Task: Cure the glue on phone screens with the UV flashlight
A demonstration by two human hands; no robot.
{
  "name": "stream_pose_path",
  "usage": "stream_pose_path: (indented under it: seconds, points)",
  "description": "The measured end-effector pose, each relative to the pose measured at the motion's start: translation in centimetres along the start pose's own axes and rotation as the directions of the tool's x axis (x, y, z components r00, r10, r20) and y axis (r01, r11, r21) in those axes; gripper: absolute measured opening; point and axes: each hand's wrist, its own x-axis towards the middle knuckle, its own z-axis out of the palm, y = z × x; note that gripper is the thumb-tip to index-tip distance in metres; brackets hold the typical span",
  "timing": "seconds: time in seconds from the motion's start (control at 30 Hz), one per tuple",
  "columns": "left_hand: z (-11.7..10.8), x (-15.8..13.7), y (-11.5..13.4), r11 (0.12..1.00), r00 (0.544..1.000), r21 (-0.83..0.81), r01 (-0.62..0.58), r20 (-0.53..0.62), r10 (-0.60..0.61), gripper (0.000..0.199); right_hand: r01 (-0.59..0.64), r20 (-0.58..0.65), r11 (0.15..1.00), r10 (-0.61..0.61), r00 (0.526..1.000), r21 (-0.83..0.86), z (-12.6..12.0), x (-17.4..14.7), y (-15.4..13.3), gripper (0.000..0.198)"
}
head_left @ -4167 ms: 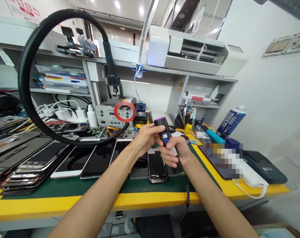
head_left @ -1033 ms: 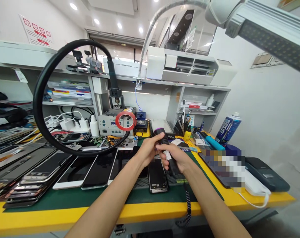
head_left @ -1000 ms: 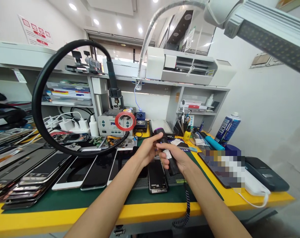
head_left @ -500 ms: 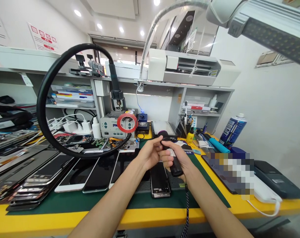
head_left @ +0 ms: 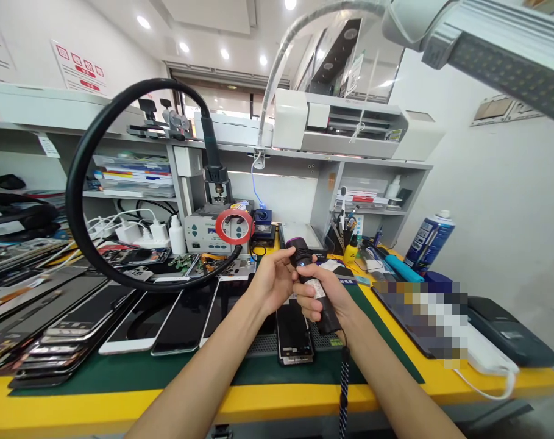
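A black flashlight (head_left: 319, 286) with a purple-rimmed head and a pale label is held at a slant above the bench. My right hand (head_left: 328, 289) is wrapped round its body, with the thumb on top near a small blue light. My left hand (head_left: 273, 277) is at the head end, its curled fingers against the flashlight's left side and partly hidden behind it. A braided wrist strap (head_left: 344, 390) hangs from the tail. Below the hands, a phone with a dark screen (head_left: 295, 338) lies on a perforated grey plate (head_left: 265, 345).
Several phones and screens (head_left: 137, 326) lie left on the green mat (head_left: 167, 372). A black hose (head_left: 73, 195) loops above them, with red tape (head_left: 220, 227) near its end. A spray can (head_left: 429, 241) and a dark case (head_left: 509, 332) stand right. A lamp (head_left: 500, 61) hangs overhead.
The flashlight's head has come into fuller view between my hands, and a small blue light now shows on it. My right thumb has shifted down along the body; both hands stay close together.
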Motion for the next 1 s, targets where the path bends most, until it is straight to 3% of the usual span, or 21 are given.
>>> stream_pose_path:
  seconds: [0.1,0.2,0.33,0.4,0.5,0.6,0.67,0.8,0.87,1.0]
  points:
    - [0.0,0.1,-0.4,0.989,1.000,0.146,0.012,-0.019,-0.009,0.047,0.084,-0.061,0.980,-0.096,0.993,-0.179,-0.2,0.1,0.7,0.020]
    - [-0.1,0.2,-0.7,0.981,0.999,0.190,-0.041,-0.024,0.046,0.048,0.140,-0.089,0.949,-0.172,0.981,-0.284,-0.5,0.3,1.0,0.025]
    - [0.0,0.0,-0.7,0.993,0.991,0.028,-0.111,0.080,0.108,0.041,0.070,0.122,0.994,-0.060,0.991,-0.080,-1.1,0.0,0.1,0.025]
    - [0.0,-0.1,-0.7,0.989,0.981,-0.014,-0.144,0.131,0.145,0.039,0.074,0.159,0.996,-0.066,0.985,-0.047,-1.0,-0.2,-0.2,0.023]
    - [-0.1,0.1,-1.0,0.976,0.977,0.096,-0.194,0.112,0.183,0.043,0.149,-0.008,0.961,-0.155,0.988,-0.232,-0.7,-0.2,0.3,0.025]
    - [-0.3,0.3,-1.2,0.950,0.981,0.245,-0.194,0.051,0.187,0.044,0.216,-0.114,0.886,-0.285,0.952,-0.411,-0.5,0.1,0.9,0.022]
    - [-0.3,0.1,-1.1,0.958,0.981,0.213,-0.195,0.040,0.190,0.042,0.193,-0.066,0.907,-0.234,0.970,-0.375,-0.6,0.0,0.8,0.026]
    - [0.1,-0.6,-0.5,0.985,0.979,0.078,-0.153,0.149,0.140,0.040,0.096,0.138,0.984,-0.075,0.988,-0.151,-0.8,-0.4,0.1,0.031]
    - [0.3,-0.7,-0.6,0.982,0.981,0.123,-0.146,0.145,0.128,0.045,0.133,0.095,0.973,-0.116,0.989,-0.189,-0.7,-0.4,0.2,0.029]
    - [0.0,0.1,-1.3,0.939,0.978,0.287,-0.188,-0.035,0.207,0.049,0.203,-0.096,0.867,-0.275,0.957,-0.455,-0.4,0.2,1.1,0.018]
